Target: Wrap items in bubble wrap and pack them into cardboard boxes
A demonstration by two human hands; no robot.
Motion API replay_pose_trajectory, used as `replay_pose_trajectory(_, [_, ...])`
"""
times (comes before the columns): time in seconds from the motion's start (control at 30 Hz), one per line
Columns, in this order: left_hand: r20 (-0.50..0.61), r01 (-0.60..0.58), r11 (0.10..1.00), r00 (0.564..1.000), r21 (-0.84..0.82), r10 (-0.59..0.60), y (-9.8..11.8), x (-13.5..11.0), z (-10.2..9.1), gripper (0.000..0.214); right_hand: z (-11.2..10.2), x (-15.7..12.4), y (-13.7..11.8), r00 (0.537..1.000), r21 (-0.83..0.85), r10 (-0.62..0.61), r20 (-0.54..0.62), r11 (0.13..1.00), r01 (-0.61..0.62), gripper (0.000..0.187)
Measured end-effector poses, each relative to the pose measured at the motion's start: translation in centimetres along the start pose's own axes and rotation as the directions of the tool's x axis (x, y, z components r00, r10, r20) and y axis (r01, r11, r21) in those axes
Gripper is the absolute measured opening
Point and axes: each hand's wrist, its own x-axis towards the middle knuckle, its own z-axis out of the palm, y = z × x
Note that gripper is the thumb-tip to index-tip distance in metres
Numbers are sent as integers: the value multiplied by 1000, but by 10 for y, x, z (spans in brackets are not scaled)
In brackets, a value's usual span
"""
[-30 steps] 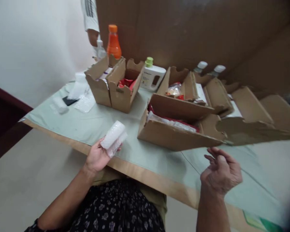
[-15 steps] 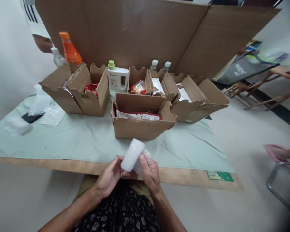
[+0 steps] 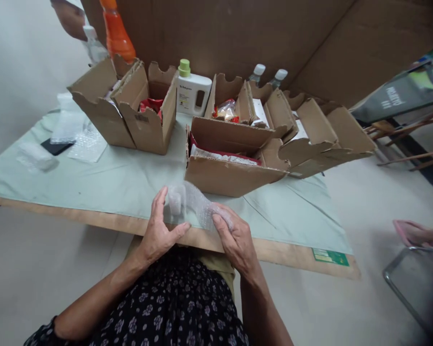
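Note:
A strip of clear bubble wrap (image 3: 198,202) hangs partly unrolled above the table's front edge. My right hand (image 3: 236,238) pinches its right end between thumb and fingers. At the other end the wrap curls into a loose loop, blurred by motion; whether anything lies inside it I cannot tell. My left hand (image 3: 164,228) is open beside that loop, thumb and fingers spread apart. Just beyond the hands stands a cardboard box (image 3: 234,178) with a red-and-white packet (image 3: 223,156) in it.
More cardboard boxes (image 3: 144,127) stand behind, with a white jug (image 3: 193,93), an orange bottle (image 3: 119,38) and clear bottles. Bubble wrap sheets (image 3: 88,144) and a flat black object (image 3: 56,146) lie on the left. A tall cardboard panel (image 3: 238,33) closes the back.
The bubble wrap roll has come partly undone into a strip. My left hand has let go and spread its fingers, while my right hand keeps its end. The view has tilted down.

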Motion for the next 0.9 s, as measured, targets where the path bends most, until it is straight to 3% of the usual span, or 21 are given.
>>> replay_pose_trajectory(0.27, [-208, 45, 999, 977, 8, -43, -25, 32, -7, 114, -15, 1, -19, 960, 112, -135, 245, 988, 110, 34])
replay_pose_trajectory(0.43, [-273, 82, 986, 954, -146, -120, -32, 43, -15, 93, -28, -6, -14, 989, 226, -56, 134, 974, 25, 36])
replay_pose_trajectory(0.57, [-235, 96, 982, 963, -161, -132, -23, 34, -22, 69, -31, -12, -2, 999, 249, 13, 52, 968, -25, 34])
replay_pose_trajectory(0.67, [-223, 80, 993, 970, -85, -98, -17, 33, -23, 73, -31, -12, 4, 997, 250, -12, 79, 968, -8, 32])
replay_pose_trajectory(0.8, [-190, 71, 996, 980, 61, -58, -15, 60, -24, 95, -36, -15, 4, 993, 239, -42, 110, 971, 15, 31])
replay_pose_trajectory(0.9, [-78, 87, 993, 994, 74, -81, -13, 87, -31, 70, -44, -23, 8, 994, 217, -21, 107, 976, -3, 31])
